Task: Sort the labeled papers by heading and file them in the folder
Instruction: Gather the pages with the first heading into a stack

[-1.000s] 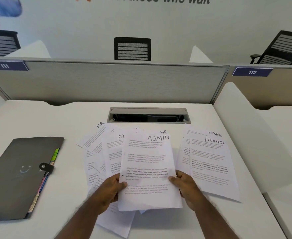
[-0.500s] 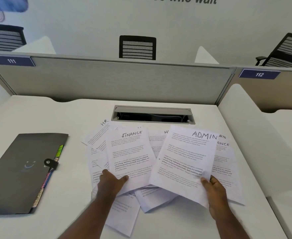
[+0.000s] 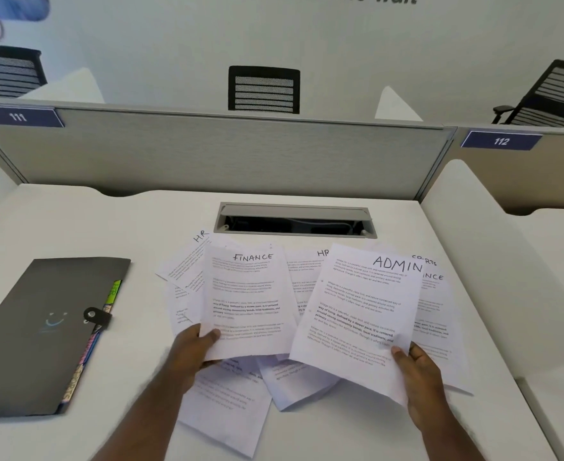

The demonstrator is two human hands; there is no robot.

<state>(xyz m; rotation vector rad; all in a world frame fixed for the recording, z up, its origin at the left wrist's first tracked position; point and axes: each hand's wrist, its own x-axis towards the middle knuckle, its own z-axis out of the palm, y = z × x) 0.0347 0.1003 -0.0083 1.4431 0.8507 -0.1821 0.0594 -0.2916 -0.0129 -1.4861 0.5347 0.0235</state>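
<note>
My right hand (image 3: 420, 371) pinches the lower right corner of a sheet headed ADMIN (image 3: 360, 314), held tilted over the pile on the right. My left hand (image 3: 190, 351) grips the lower left corner of a sheet headed FINANCE (image 3: 247, 301). Under them lie several loose printed sheets: two headed HR (image 3: 187, 261), one partly hidden at centre, and on the right a FINANCE sheet (image 3: 437, 314) over a SPORTS sheet. A dark grey folder (image 3: 41, 331) lies shut at the left, with coloured index tabs showing along its right edge.
A white desk (image 3: 74, 221) carries everything. A recessed cable tray (image 3: 293, 219) sits behind the papers. A grey partition (image 3: 224, 154) closes the back, and a white divider (image 3: 493, 247) rises along the right. Office chairs stand beyond.
My right hand has carried the ADMIN sheet from the centre over to the right pile, uncovering the FINANCE sheet, which my left hand now grips.
</note>
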